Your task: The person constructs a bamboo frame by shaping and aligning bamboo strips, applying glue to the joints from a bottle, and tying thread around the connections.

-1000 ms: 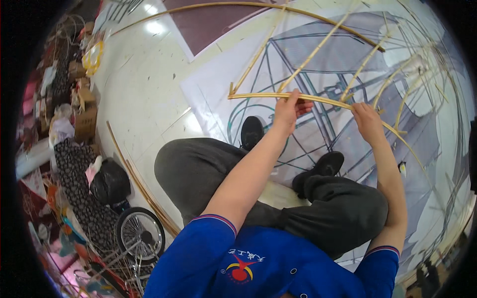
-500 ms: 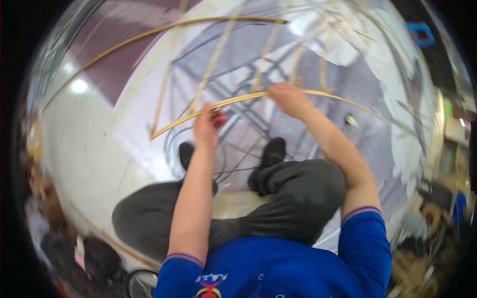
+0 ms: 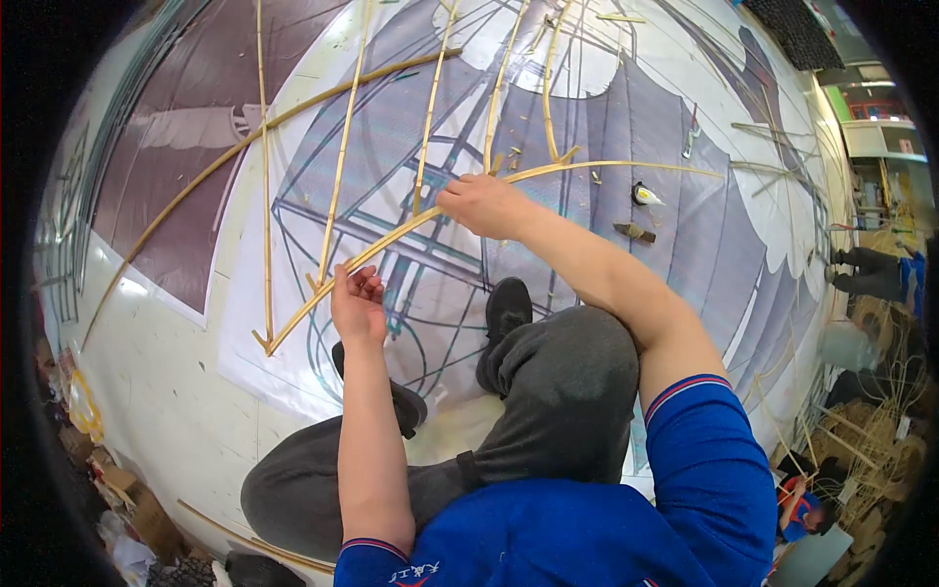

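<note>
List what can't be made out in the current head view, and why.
- Head view: where the right hand's fingertips press on the curved strip; the hand itself covers them.
- Head view: upper end of the leftmost slat; cut off by the top edge.
- Head view: middle of the left shoe; the left forearm hides it.
- Head view: what the co-worker at lower right handles; too small.
</note>
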Tool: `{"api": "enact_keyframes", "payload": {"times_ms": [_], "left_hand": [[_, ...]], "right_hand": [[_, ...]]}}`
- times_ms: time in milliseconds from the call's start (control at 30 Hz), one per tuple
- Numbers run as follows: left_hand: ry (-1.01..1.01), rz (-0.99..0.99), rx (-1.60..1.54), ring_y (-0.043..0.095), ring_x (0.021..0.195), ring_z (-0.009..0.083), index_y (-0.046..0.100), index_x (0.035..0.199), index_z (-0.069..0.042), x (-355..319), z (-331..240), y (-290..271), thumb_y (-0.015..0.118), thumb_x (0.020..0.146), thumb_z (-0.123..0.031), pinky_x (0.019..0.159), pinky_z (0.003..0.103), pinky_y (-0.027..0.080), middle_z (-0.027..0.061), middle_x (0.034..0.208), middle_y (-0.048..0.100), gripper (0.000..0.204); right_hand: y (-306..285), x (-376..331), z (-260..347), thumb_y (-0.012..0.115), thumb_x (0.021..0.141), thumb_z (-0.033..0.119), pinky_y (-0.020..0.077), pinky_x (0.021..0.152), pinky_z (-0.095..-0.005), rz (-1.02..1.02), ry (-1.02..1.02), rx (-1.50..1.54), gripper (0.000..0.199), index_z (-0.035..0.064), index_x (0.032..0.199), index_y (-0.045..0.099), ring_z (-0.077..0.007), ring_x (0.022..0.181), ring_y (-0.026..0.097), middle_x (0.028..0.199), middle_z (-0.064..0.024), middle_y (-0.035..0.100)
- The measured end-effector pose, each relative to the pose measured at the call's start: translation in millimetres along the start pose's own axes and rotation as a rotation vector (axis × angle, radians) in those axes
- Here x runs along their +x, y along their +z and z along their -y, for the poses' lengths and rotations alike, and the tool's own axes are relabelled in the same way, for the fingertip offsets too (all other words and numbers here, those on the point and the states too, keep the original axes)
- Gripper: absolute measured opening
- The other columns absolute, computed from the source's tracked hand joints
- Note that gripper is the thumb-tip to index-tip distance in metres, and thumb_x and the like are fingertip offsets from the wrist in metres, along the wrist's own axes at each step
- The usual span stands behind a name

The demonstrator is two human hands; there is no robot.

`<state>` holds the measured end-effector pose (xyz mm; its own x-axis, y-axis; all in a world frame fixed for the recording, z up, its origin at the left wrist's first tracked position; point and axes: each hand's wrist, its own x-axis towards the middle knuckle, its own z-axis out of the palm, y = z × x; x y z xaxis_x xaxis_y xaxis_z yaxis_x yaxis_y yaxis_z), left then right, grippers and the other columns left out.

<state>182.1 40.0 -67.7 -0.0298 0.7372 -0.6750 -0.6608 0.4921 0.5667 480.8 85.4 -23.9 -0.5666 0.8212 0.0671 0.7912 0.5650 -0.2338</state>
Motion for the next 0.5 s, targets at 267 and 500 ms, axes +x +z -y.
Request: {"api": "enact_keyframes", "payload": {"times_ms": [267,500], "left_hand": [[0.063,0.079,-0.015,0.062,0.083,0.0156,0.061,0.121,-0.004,-1.6,-1.9,0.9,0.061,0.105,-0.032,0.078,0.028,0.052,0.0074,0.097,0.066,0.032],[0.089,0.063,-0.02,0.067,0.086,0.0202,0.06,0.118,-0.002,0.7,-1.9,-0.9,0.06,0.106,-0.029,0.078,0.032,0.057,0.0112,0.097,0.068,0.029]], "right_hand": [[4.4,-0.6,2.1,0.065,0.09,0.019,0.0552,0.077,-0.0439,-0.044,0.012,0.01,0.013,0.0076,0.094,0.06,-0.0304,0.09,0.067,0.09,-0.0083,0.064],[6.0,1.1,5.1,0.067,0.089,0.019,0.0546,0.077,-0.0448,-0.076,0.04,0.033,0.016,0.0072,0.095,0.06,-0.0311,0.092,0.067,0.092,-0.0098,0.065]]}}
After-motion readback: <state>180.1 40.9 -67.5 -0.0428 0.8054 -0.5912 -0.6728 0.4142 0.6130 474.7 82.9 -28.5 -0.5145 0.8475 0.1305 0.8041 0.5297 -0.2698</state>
